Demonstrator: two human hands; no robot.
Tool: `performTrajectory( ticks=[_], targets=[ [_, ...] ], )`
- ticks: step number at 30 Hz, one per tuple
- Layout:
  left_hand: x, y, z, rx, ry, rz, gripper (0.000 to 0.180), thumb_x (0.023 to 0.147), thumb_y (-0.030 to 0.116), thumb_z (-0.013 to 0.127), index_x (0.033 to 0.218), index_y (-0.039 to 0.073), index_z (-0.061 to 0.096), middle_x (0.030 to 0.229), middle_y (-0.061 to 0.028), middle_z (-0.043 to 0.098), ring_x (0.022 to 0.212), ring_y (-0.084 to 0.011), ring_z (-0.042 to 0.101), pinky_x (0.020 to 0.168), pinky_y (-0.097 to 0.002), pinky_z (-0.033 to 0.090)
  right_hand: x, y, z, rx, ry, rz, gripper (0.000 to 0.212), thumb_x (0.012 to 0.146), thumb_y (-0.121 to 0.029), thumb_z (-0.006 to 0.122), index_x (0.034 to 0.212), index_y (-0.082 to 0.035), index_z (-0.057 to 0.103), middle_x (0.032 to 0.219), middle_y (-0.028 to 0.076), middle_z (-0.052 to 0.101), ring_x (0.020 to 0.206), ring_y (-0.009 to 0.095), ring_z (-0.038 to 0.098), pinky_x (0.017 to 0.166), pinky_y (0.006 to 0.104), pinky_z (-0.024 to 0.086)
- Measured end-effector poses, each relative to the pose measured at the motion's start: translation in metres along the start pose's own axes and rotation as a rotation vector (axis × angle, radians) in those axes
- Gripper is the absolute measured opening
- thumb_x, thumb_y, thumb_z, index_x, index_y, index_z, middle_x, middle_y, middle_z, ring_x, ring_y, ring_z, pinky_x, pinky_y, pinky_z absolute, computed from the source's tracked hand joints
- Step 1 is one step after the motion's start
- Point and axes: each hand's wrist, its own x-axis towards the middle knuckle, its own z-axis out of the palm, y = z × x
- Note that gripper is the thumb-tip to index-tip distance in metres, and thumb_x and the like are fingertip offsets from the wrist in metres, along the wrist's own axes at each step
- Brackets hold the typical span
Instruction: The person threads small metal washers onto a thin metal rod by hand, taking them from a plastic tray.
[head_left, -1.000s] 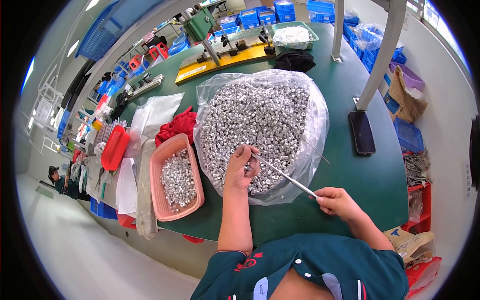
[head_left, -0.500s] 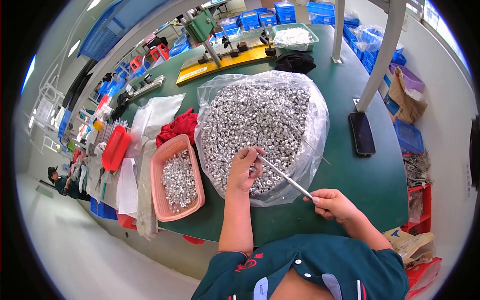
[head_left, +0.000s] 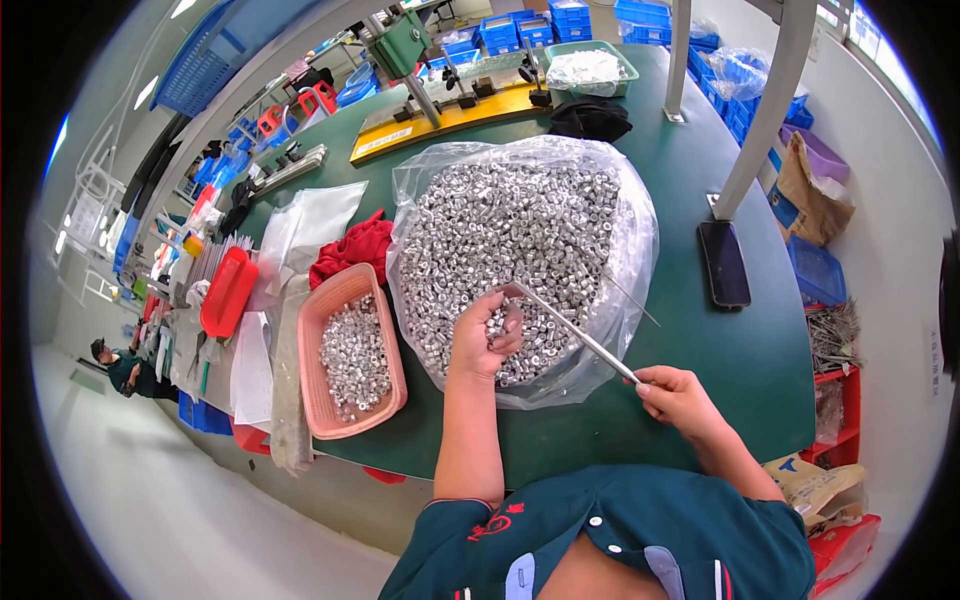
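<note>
Basket [head_left: 311, 370] is part-filled with metal collars [head_left: 356, 350], left hand [head_left: 487, 335] curls at rod [head_left: 578, 333] tip (can't tell if pinching), most collars sit unsorted-looking in plastic bag [head_left: 640, 240] beneath, right hand [head_left: 670, 397] grips rod's near end.

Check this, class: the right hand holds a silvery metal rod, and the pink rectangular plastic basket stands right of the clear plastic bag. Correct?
No: the head view shows the pink basket left of the clear bag. The right hand holds the rod.
</note>
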Motion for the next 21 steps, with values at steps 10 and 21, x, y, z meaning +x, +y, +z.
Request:
performTrajectory(
  ticks=[10,21],
  targets=[
    [0.003,-0.008,-0.006,-0.231,-0.071,0.042,0.027,0.091,0.026,0.051,0.107,0.005,0.057,0.058,-0.0034,0.046,0.036,-0.0088,0.029,0.033,-0.0217,0.022,-0.007,-0.001,-0.004,-0.182,0.044,-0.004,0.025,0.086,-0.012,0.058,0.107,0.001,0.061,0.06,-0.004,0.048,0.055,0.003,0.042,0.05,0.0196,0.034],
    [0.006,-0.011,-0.01,-0.248,-0.118,-0.015,0.031,0.09,0.028,0.053,0.108,0.003,0.057,0.057,-0.0017,0.044,0.037,-0.0075,0.028,0.034,-0.0211,0.021,-0.002,0.005,0.002,-0.247,0.078,-0.055,0.024,0.086,-0.012,0.059,0.107,0.0,0.061,0.06,-0.004,0.048,0.055,0.004,0.042,0.049,0.0205,0.033]
  ],
)
